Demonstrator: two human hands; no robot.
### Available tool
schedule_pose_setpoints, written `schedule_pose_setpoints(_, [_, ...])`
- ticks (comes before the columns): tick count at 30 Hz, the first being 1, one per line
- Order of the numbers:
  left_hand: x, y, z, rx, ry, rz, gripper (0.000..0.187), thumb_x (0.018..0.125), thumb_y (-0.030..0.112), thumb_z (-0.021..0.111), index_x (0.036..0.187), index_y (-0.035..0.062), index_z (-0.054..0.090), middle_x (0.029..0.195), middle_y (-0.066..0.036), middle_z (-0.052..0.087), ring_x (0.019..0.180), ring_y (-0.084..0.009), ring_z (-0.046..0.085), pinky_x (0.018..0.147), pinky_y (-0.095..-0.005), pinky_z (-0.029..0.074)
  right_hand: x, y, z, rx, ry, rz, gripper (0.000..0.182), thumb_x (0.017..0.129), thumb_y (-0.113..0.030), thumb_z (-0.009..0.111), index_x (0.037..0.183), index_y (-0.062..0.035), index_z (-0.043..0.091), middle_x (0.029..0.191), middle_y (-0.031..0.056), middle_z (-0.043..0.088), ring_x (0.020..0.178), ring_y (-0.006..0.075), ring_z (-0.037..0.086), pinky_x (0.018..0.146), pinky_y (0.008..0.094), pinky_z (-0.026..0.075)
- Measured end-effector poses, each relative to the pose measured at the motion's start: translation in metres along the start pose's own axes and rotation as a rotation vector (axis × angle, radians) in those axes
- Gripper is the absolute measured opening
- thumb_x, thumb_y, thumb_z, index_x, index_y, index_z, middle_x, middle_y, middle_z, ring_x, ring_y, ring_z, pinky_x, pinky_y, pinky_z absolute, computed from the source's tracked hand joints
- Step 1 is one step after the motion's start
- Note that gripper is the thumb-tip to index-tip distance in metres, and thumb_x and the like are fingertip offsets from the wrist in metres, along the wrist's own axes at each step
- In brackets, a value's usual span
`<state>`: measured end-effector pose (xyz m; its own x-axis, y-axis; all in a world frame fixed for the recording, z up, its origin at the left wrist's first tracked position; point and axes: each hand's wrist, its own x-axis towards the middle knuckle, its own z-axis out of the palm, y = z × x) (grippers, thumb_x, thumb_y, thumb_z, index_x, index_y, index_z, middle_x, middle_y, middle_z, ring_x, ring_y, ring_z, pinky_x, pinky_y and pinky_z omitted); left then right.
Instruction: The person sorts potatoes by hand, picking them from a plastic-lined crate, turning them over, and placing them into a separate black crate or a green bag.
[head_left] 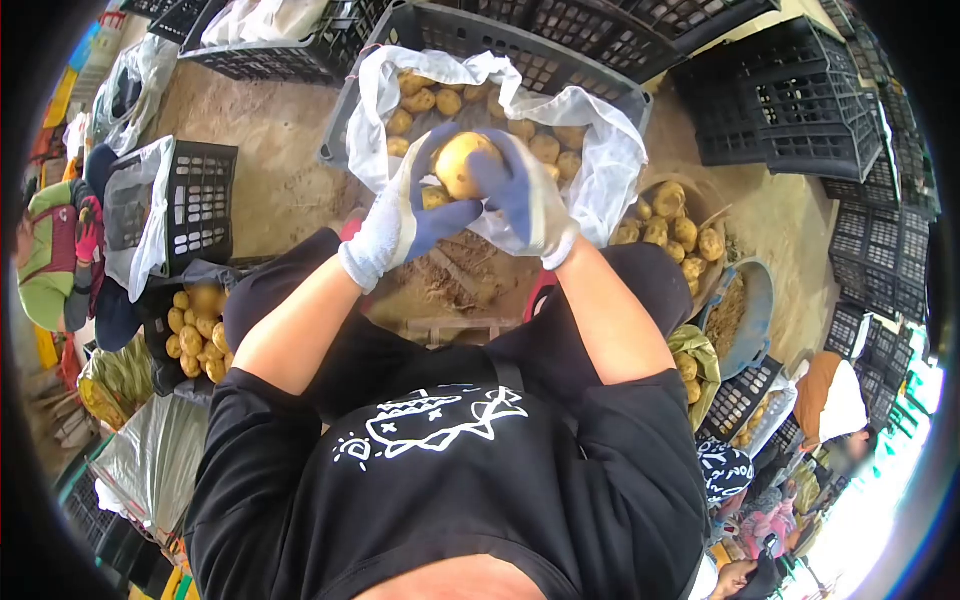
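Currently cupping a large potato (462, 167) between left hand (418, 203) and right hand (518, 190), above the crate (338, 135) just beneath; could drop and bruise it against other potatoes (545, 149) through loosened gloved fingers

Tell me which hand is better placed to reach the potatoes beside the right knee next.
Right hand, likely: it is nearer those potatoes. The held potato sits between it and the left hand, which would probably have to keep it alone.

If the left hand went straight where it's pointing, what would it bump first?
The left hand already touches the held potato. Beyond that, it would likely meet the other potatoes in the crate first, though depth is unclear.
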<state>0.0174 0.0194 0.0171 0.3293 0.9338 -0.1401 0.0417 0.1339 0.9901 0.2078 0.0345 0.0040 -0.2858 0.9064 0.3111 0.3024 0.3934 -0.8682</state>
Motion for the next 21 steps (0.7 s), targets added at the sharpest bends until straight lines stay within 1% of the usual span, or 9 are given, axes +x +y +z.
schedule_pose_setpoints(2, [-0.001,-0.005,-0.003,0.119,-0.061,0.172,0.087,0.077,0.010,0.080,0.148,0.0050,0.030,0.135,-0.010,0.048,0.124,-0.0202,0.048,0.102,-0.0353,0.043,0.005,-0.032,0.003,-0.039,-0.052,0.421,0.060,0.079,-0.048,0.072,0.116,-0.0028,0.060,0.110,0.0183,0.065,0.104,0.0338,0.064,0.089,0.0389,0.050])
schedule_pose_setpoints(3, [-0.005,-0.001,0.000,-0.028,-0.103,0.015,0.088,0.079,0.011,0.079,0.149,0.0049,0.027,0.138,-0.011,0.046,0.126,-0.0216,0.048,0.104,-0.0367,0.042,0.002,-0.031,0.002,-0.181,-0.054,0.440,0.057,0.082,-0.048,0.070,0.117,-0.0035,0.059,0.113,0.0199,0.065,0.103,0.0364,0.064,0.088,0.0411,0.049])
schedule_pose_setpoints(6, [-0.004,0.007,-0.003,0.163,-0.161,-0.002,0.087,0.081,0.013,0.077,0.150,0.0065,0.025,0.139,-0.011,0.046,0.126,-0.0213,0.048,0.104,-0.0364,0.043,0.001,-0.025,-0.006,-0.196,-0.071,0.380,0.052,0.085,-0.045,0.068,0.117,-0.0039,0.059,0.111,0.0202,0.066,0.099,0.0374,0.065,0.083,0.0413,0.051])
schedule_pose_setpoints(8, [-0.006,0.011,0.001,0.039,-0.194,-0.029,0.084,0.083,0.012,0.074,0.151,0.0067,0.025,0.139,-0.011,0.045,0.127,-0.0204,0.047,0.105,-0.0360,0.041,-0.007,-0.011,-0.009,-0.282,-0.001,0.204,0.042,0.089,-0.041,0.064,0.109,-0.0041,0.062,0.101,0.0192,0.067,0.089,0.0368,0.066,0.075,0.0412,0.052])
schedule_pose_setpoints(10, [-0.009,0.013,0.003,-0.086,-0.226,-0.055,0.082,0.085,0.011,0.071,0.151,0.0070,0.024,0.140,-0.011,0.044,0.127,-0.0194,0.046,0.106,-0.0356,0.039,-0.005,-0.015,-0.015,-0.174,0.080,0.289,0.034,0.091,-0.038,0.061,0.098,-0.0044,0.065,0.088,0.0187,0.067,0.082,0.0332,0.065,0.070,0.0395,0.052])
schedule_pose_setpoints(11, [-0.009,0.013,0.003,-0.071,-0.222,-0.054,0.079,0.086,0.011,0.069,0.151,0.0061,0.025,0.139,-0.010,0.044,0.126,-0.0186,0.047,0.106,-0.0350,0.039,-0.001,-0.016,-0.015,0.062,0.126,0.547,0.031,0.090,-0.034,0.063,0.098,-0.0042,0.063,0.088,0.0170,0.065,0.079,0.0307,0.063,0.069,0.0381,0.051])
schedule_pose_setpoints(12, [-0.009,0.014,0.003,-0.056,-0.217,-0.050,0.076,0.088,0.012,0.068,0.150,0.0052,0.026,0.139,-0.009,0.044,0.126,-0.0179,0.047,0.106,-0.0344,0.040,0.000,-0.016,-0.015,0.059,0.126,0.544,0.031,0.090,-0.034,0.063,0.098,-0.0042,0.063,0.088,0.0170,0.065,0.079,0.0307,0.063,0.069,0.0381,0.051])
schedule_pose_setpoints(18, [-0.007,0.024,-0.001,-0.213,-0.206,-0.240,0.070,0.089,0.011,0.066,0.149,0.0061,0.030,0.140,-0.008,0.043,0.126,-0.0163,0.047,0.105,-0.0334,0.041,-0.004,-0.014,-0.008,0.035,0.138,0.162,0.036,0.083,-0.026,0.074,0.107,-0.0017,0.061,0.102,0.0129,0.065,0.083,0.0233,0.064,0.075,0.0332,0.052])
schedule_pose_setpoints(21, [-0.008,0.019,-0.005,-0.248,-0.216,-0.216,0.072,0.089,0.013,0.067,0.149,0.0065,0.029,0.140,-0.008,0.043,0.126,-0.0164,0.046,0.104,-0.0338,0.041,0.001,-0.033,-0.004,0.311,0.084,0.475,0.033,0.087,-0.024,0.070,0.104,0.0035,0.062,0.096,0.0075,0.066,0.085,0.0115,0.061,0.072,0.0282,0.052])
